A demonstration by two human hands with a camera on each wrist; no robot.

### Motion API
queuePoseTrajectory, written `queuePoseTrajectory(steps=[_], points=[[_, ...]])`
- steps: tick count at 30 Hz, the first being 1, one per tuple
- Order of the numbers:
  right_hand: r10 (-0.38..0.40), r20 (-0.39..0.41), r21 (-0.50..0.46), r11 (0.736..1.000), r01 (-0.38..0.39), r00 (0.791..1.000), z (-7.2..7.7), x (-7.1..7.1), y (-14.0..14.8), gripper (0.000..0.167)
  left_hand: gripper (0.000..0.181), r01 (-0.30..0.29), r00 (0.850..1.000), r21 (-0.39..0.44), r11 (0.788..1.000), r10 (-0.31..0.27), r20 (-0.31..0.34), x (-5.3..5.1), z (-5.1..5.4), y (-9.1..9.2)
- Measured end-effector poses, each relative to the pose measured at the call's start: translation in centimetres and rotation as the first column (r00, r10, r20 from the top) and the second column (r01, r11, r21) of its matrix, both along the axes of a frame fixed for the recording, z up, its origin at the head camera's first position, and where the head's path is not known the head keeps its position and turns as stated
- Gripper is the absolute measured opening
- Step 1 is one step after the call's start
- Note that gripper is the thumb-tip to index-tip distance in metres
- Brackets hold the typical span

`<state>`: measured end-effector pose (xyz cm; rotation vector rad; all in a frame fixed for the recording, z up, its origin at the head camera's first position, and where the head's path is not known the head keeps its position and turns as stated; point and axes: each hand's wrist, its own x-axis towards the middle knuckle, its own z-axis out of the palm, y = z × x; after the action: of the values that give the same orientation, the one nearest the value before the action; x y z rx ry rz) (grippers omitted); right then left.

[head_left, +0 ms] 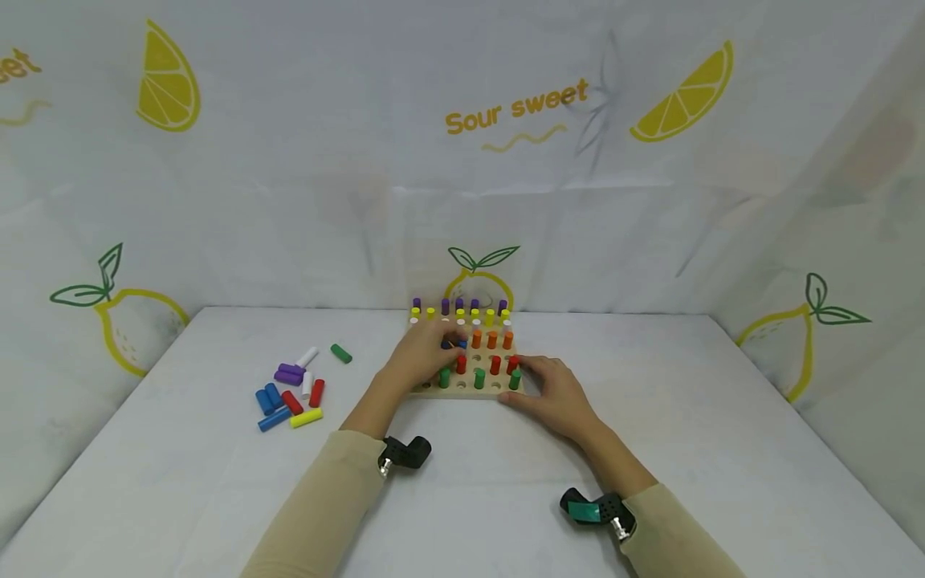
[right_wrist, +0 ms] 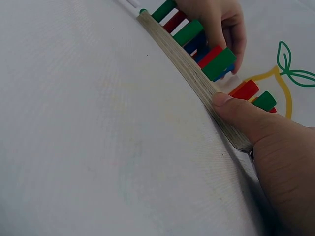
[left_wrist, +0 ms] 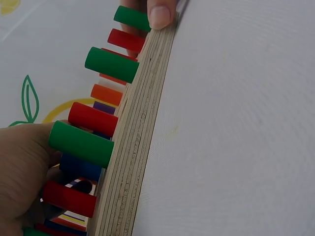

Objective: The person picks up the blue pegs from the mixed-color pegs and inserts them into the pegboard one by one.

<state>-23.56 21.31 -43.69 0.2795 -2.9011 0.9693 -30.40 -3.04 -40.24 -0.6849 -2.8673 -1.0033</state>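
Pegs (head_left: 495,365) stand upright, long axes vertical, in pegboard (head_left: 462,394) the right hand (head_left: 552,397) holds.

The white table (head_left: 462,498) bears a wooden pegboard (head_left: 473,394) at its far middle. Left of it lies a cluster of coloured pegs (head_left: 292,402). A green peg (head_left: 341,353) lies near the cluster's far right.

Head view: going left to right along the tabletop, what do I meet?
Loose blue pegs, loose yellow peg, loose green peg, left hand, pegboard, right hand. Other loose pegs overlap this order, so they're left out.
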Motion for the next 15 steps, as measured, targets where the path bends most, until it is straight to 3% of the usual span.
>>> queuePoseTrajectory(steps=[15], points=[[-0.001, 0.005, -0.007, 1.000, 0.001, 1.000, 0.02, -0.05, -0.09, 0.076, 0.013, 0.010, 1.000, -0.034, 0.999, -0.009, 0.026, 0.01, 0.01, -0.21]])
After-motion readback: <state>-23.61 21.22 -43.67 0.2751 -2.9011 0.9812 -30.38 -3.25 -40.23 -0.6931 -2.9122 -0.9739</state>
